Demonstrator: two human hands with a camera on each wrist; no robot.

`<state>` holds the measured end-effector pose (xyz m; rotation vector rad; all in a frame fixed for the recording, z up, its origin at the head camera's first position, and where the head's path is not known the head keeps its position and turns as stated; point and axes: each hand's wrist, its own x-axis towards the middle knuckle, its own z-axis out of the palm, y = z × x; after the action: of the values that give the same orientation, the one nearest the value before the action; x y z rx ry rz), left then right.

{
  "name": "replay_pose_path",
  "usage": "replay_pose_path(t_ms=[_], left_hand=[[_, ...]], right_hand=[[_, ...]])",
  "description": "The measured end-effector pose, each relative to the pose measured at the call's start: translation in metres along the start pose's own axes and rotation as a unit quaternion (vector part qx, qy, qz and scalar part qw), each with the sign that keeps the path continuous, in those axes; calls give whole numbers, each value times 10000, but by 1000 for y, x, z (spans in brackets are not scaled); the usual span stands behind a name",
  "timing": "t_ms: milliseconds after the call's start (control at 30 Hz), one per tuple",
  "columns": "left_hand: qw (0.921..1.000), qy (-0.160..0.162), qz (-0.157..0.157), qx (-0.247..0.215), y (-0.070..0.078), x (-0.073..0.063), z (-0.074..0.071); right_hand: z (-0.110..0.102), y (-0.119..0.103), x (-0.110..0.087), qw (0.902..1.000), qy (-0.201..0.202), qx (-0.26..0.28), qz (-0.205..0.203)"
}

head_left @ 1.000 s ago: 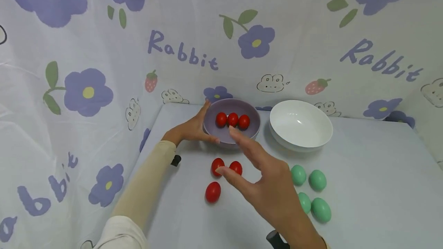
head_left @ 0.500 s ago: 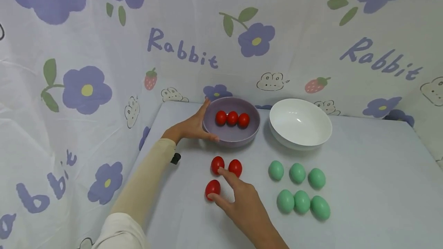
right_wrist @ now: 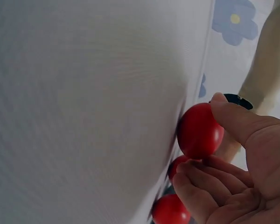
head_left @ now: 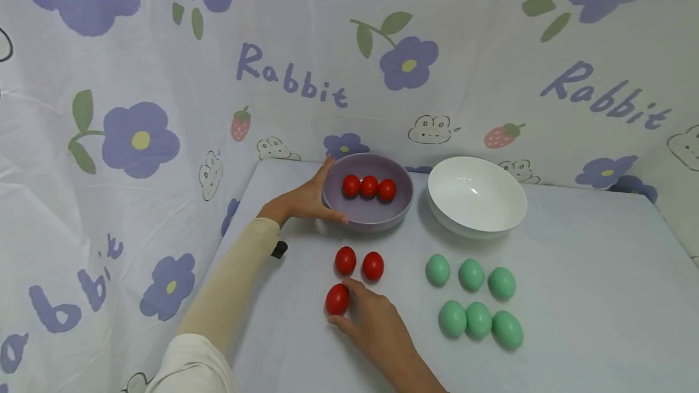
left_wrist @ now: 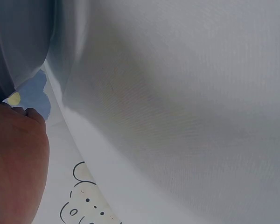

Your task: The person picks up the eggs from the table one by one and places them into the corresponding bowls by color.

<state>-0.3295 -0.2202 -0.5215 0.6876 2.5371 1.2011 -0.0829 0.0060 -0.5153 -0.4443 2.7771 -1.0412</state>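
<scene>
My right hand [head_left: 377, 326] pinches a red egg [head_left: 337, 300] between thumb and fingertips, at the front of a small group of red eggs on the table. In the right wrist view the thumb lies on one side of this egg [right_wrist: 199, 131] and the fingers on the other. Two more red eggs, one on the left [head_left: 345, 261] and one on the right [head_left: 374, 266], lie just behind it. My left hand [head_left: 306, 200] holds the purple bowl [head_left: 371, 216] at its left side, thumb along the front, fingers toward the back. Three red eggs [head_left: 369, 187] sit inside that bowl.
A white bowl [head_left: 475, 199] stands right of the purple one. Several green eggs [head_left: 479, 320] lie in two rows in front of it on the white table [head_left: 590, 296]. A flower-print cloth [head_left: 306, 29] hangs behind and to the left.
My right hand has come down toward the front left, and its thumb and fingers have closed on the front red egg. My left hand has stayed at the purple bowl.
</scene>
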Motion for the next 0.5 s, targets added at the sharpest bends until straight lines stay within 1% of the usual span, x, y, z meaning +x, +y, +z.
replay_pose_path(t_ms=[167, 300, 400, 500], left_hand=[[10000, 5, 14, 63, -3, 1, 1], [9999, 9, 31, 121, -5, 2, 1], [9999, -5, 42, 97, -5, 2, 0], [9999, -8, 20, 105, -3, 0, 0]], right_hand=[[4, -1, 3, 10000, -46, -16, 16], [2, -2, 5, 9999, -92, 50, -39], [-5, -4, 6, 9998, -159, 124, -94], [-18, -8, 8, 9995, -137, 201, -222]])
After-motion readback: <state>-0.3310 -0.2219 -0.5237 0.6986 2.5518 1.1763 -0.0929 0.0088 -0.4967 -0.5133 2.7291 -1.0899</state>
